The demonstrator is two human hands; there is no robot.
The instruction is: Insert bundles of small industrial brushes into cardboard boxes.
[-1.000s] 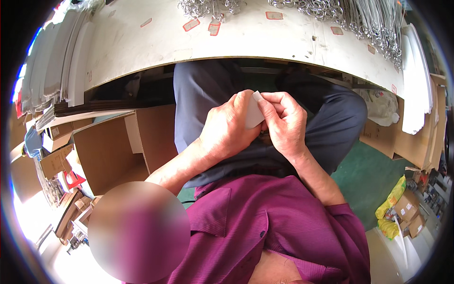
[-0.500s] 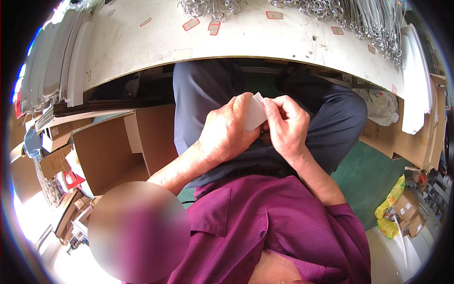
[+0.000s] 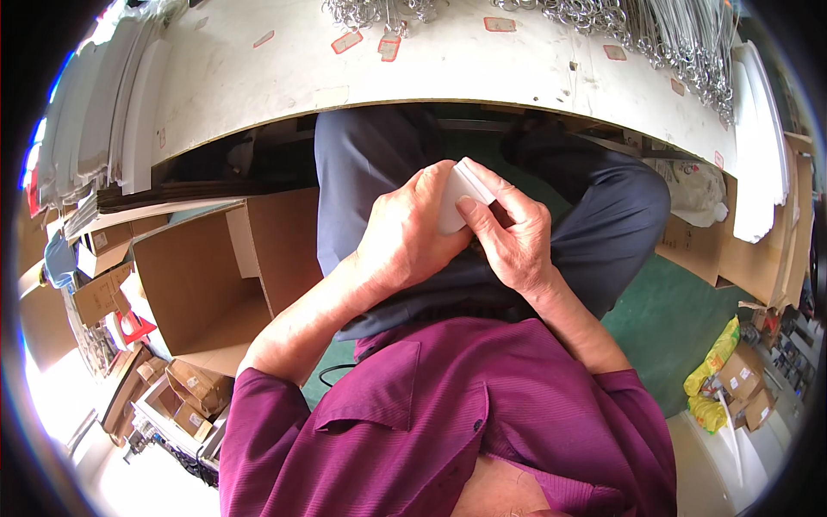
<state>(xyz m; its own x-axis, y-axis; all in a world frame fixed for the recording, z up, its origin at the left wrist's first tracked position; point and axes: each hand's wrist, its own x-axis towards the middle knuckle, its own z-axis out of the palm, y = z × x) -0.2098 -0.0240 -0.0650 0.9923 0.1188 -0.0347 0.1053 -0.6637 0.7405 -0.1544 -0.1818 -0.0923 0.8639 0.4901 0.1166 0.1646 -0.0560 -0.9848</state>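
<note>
Over the lap, both hands pinch one small white card between them.
Nearest is the purple shirt (image 3: 448, 414); above it the left hand (image 3: 405, 241) wraps the card (image 3: 457, 194) from the left, fingers closed on it, while the right hand (image 3: 512, 237) presses thumb and fingertips together on its right edge. The card looks thin, stiff and smooth, its long axis tilted up toward the right. Beyond lie grey trousers (image 3: 370, 181), a brown cardboard box (image 3: 202, 284), then the white table (image 3: 448, 65) with metal hooks (image 3: 680, 43).

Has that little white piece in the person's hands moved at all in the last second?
Barely. The white piece sits a touch higher, nearer the table edge, still pinched between the left hand and right hand over the lap.
</note>
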